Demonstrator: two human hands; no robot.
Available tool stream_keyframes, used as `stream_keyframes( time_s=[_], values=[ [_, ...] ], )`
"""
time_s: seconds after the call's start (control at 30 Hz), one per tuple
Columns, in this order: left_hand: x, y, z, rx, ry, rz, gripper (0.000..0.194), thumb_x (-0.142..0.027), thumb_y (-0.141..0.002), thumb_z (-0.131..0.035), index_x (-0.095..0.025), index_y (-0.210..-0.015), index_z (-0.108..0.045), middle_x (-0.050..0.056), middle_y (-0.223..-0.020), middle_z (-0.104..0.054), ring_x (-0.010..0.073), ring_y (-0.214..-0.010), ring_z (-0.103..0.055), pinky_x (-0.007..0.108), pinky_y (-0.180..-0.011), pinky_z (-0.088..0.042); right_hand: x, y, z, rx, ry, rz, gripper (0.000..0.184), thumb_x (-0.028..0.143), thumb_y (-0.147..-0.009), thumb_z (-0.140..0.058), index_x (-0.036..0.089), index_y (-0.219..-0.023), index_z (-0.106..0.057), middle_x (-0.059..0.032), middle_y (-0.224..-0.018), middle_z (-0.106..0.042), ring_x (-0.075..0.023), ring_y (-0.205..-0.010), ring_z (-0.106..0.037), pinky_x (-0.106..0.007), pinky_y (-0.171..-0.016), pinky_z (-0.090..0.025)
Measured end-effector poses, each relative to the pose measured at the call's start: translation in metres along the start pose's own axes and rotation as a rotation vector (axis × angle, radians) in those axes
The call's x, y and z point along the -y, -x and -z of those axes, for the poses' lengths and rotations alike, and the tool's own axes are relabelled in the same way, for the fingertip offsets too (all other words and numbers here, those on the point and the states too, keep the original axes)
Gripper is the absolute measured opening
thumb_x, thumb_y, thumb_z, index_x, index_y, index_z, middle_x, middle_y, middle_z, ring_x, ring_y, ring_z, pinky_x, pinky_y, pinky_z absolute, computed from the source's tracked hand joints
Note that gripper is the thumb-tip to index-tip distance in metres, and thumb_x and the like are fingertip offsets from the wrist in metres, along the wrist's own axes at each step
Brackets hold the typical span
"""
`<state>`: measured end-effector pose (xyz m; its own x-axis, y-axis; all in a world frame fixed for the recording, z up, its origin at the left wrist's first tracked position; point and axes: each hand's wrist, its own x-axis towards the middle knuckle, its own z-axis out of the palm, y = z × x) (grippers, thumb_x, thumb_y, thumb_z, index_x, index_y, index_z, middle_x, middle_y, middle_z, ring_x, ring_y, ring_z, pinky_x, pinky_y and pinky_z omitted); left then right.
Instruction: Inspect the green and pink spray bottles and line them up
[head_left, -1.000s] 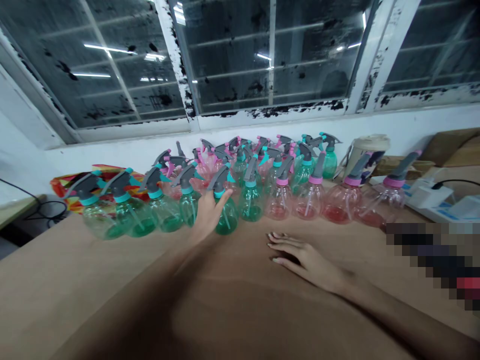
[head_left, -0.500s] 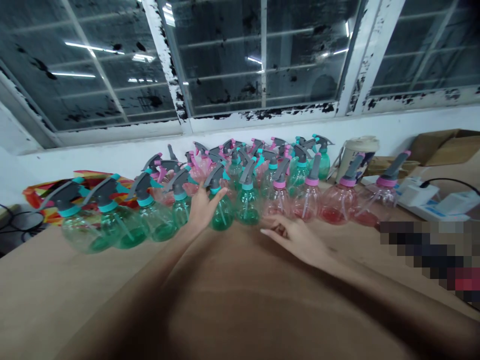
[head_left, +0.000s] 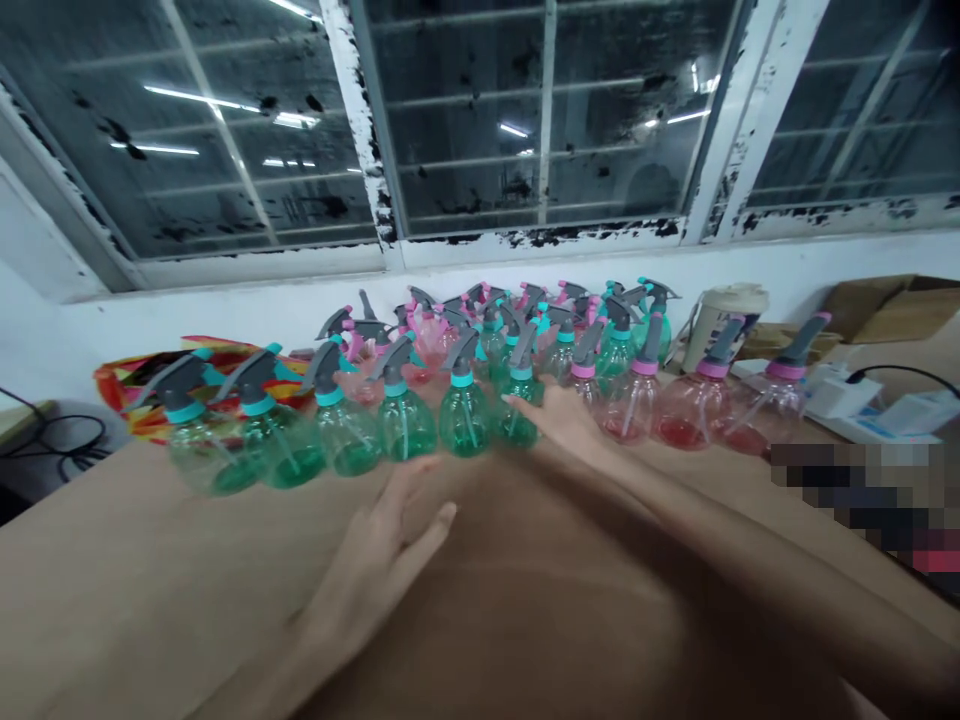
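The left hand (head_left: 382,550) is wide, its thumb apart from its blurred fingers, with nothing in its grasp; it is above the bare near part of the brown wooden worktop (head_left: 480,600); the nearest thing, at about its 12 to 1 o'clock, is the fourth green bottle from the left (head_left: 409,430), a round, clear green plastic spray bottle with a turquoise collar and grey trigger head.

The right hand (head_left: 564,418) is at the sixth green bottle from the left (head_left: 519,425), of the same make, which lies at the hand's 9 o'clock; one extended finger overlaps its side, but whether they touch, and how far the hand is closed, I cannot tell.

Six such green bottles form the left part of the front row, each upright with some green liquid; four round, clear pink plastic bottles (head_left: 686,410) with pink collars continue it towards 2 o'clock, red liquid visible in some; a crowded group of green and pink spray bottles (head_left: 491,335) is behind, at 12 o'clock.

From the worktop's middle, a red and yellow plastic bag (head_left: 120,385) is at 10 o'clock; a white lidded cup (head_left: 731,300) and a brown cardboard box (head_left: 892,305) are near 2 o'clock.
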<state>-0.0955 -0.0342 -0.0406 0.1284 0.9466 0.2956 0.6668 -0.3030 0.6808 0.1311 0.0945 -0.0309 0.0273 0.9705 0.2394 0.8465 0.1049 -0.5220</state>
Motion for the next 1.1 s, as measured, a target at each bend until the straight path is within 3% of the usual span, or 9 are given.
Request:
stream_keyframes(
  time_s=[0.1, 0.2, 0.37, 0.53, 0.63, 0.77, 0.9, 1.1],
  values=[
    [-0.011, 0.023, 0.004, 0.173, 0.087, 0.116, 0.034, -0.044, -0.087, -0.050, -0.034, -0.119, -0.048, 0.002, -0.125, -0.060, 0.0244, -0.113, -0.059, 0.040, -0.092, -0.052, 0.002, 0.008, 0.005, 0.006, 0.035, 0.004, 0.074, 0.063, -0.083, -0.045, 0.003, -0.126, -0.047, -0.0183, -0.082, -0.071, -0.0339, -0.088, -0.067, -0.039, -0.070, -0.049],
    [-0.026, 0.035, 0.005, 0.240, 0.064, 0.145, 0.031, -0.044, -0.087, -0.047, -0.033, -0.116, -0.052, 0.002, -0.124, -0.060, 0.0250, -0.106, -0.062, 0.043, -0.088, -0.053, 0.003, 0.028, 0.013, 0.019, 0.074, 0.039, 0.070, 0.064, -0.081, -0.047, 0.006, -0.121, -0.052, -0.0163, -0.077, -0.070, -0.0333, -0.083, -0.067, -0.038, -0.065, -0.049],
    [-0.038, 0.018, -0.006, 0.134, 0.113, 0.032, 0.037, -0.045, -0.085, -0.052, -0.031, -0.120, -0.050, 0.006, -0.127, -0.059, 0.0273, -0.111, -0.059, 0.048, -0.095, -0.048, 0.008, 0.085, 0.024, 0.017, 0.156, 0.158, 0.070, 0.071, -0.079, -0.040, 0.013, -0.117, -0.052, -0.0119, -0.072, -0.069, -0.0325, -0.068, -0.068, -0.039, -0.054, -0.047],
    [-0.056, -0.010, -0.023, 0.097, 0.194, -0.086, 0.069, -0.043, -0.076, -0.066, -0.024, -0.135, -0.036, 0.013, -0.138, -0.048, 0.0317, -0.122, -0.050, 0.053, -0.099, -0.041, 0.011, 0.137, 0.023, 0.030, 0.211, 0.300, 0.058, 0.070, -0.080, -0.039, 0.017, -0.098, -0.056, -0.0066, -0.057, -0.067, -0.0286, -0.051, -0.066, -0.033, -0.043, -0.040],
    [-0.070, -0.016, -0.030, 0.074, 0.268, -0.180, 0.062, -0.038, -0.076, -0.066, -0.023, -0.131, -0.041, 0.011, -0.129, -0.055, 0.0285, -0.116, -0.054, 0.047, -0.098, -0.044, 0.013, 0.154, 0.018, -0.043, 0.177, 0.382, 0.065, 0.078, -0.076, -0.036, 0.018, -0.092, -0.057, -0.0068, -0.056, -0.067, -0.0274, -0.050, -0.066, -0.032, -0.041, -0.040],
    [-0.076, -0.017, -0.040, 0.043, 0.367, -0.173, 0.040, -0.027, -0.082, -0.056, -0.022, -0.121, -0.051, 0.008, -0.114, -0.064, 0.0228, -0.103, -0.062, 0.041, -0.093, -0.048, 0.016, 0.158, 0.013, -0.148, 0.170, 0.448, 0.075, 0.080, -0.075, -0.034, 0.014, -0.105, -0.056, -0.0123, -0.072, -0.069, -0.0288, -0.064, -0.068, -0.034, -0.045, -0.046],
    [-0.072, -0.020, -0.046, 0.019, 0.387, -0.179, 0.038, -0.014, -0.076, -0.050, -0.020, -0.113, -0.057, 0.005, -0.101, -0.067, 0.0199, -0.095, -0.064, 0.037, -0.090, -0.050, 0.012, 0.151, 0.012, -0.117, 0.122, 0.462, 0.066, 0.076, -0.075, -0.040, 0.017, -0.097, -0.057, -0.0132, -0.084, -0.067, -0.0310, -0.082, -0.065, -0.037, -0.053, -0.051],
    [-0.067, -0.035, -0.051, 0.046, 0.373, -0.147, 0.041, -0.010, -0.070, -0.049, -0.022, -0.109, -0.057, 0.004, -0.097, -0.065, 0.0182, -0.086, -0.065, 0.035, -0.083, -0.053, -0.036, 0.123, 0.011, 0.032, -0.030, 0.658, 0.054, 0.060, -0.084, -0.047, 0.017, -0.116, -0.052, -0.0134, -0.109, -0.062, -0.0268, -0.103, -0.058, -0.044, -0.085, -0.051]
  ],
)
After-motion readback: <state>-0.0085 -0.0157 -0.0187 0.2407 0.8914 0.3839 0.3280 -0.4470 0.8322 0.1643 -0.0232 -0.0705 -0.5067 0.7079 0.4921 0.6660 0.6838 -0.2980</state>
